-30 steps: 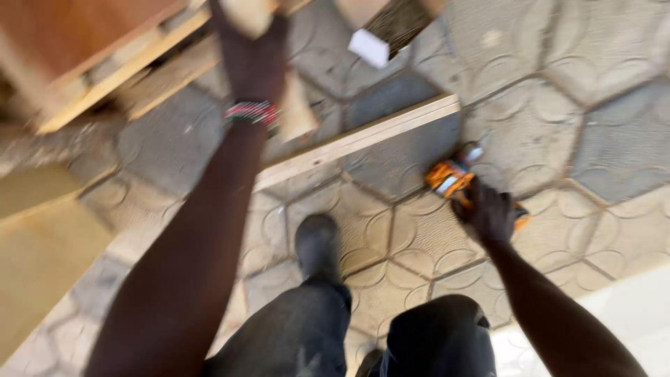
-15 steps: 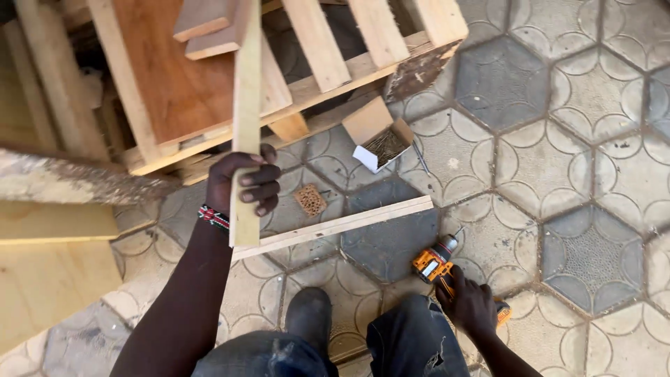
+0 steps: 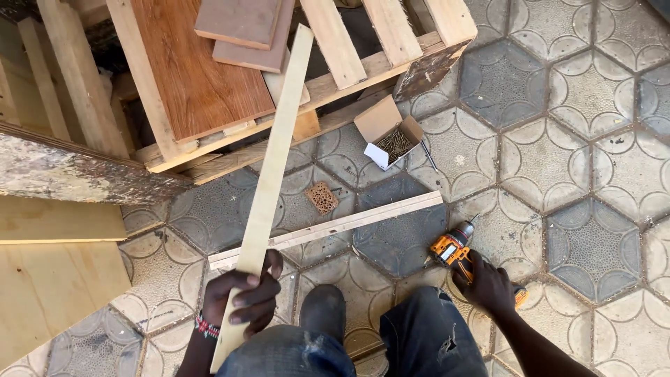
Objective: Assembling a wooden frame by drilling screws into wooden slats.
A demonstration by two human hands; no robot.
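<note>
1. The left hand [image 3: 241, 297] is closed around the lower part of a long pale wooden slat [image 3: 269, 188], fingers [image 3: 255, 307] wrapped across its face; half a second ago the same hand gripped the slat further up and away from the body, and now it has been drawn back close to the knees
2. The slat now leans to the right, its far end lying over the wooden pallet frame [image 3: 328, 84] at the top of the view, whereas earlier it stood nearly straight up in the picture
3. The right hand [image 3: 488, 286] is closed on the handle of an orange cordless drill [image 3: 453, 248], which rests on the paved floor [image 3: 579, 160] with its bit pointing away; the grip matches both earlier frames
4. A second thin wooden strip [image 3: 335, 227] lies flat on the floor just beyond the knees, passing beneath the held slat, in the same place as before
5. An open cardboard box of screws [image 3: 391, 139] sits on the floor near the pallet corner, and a small brown perforated block [image 3: 322, 197] lies between the box and the strip
</note>
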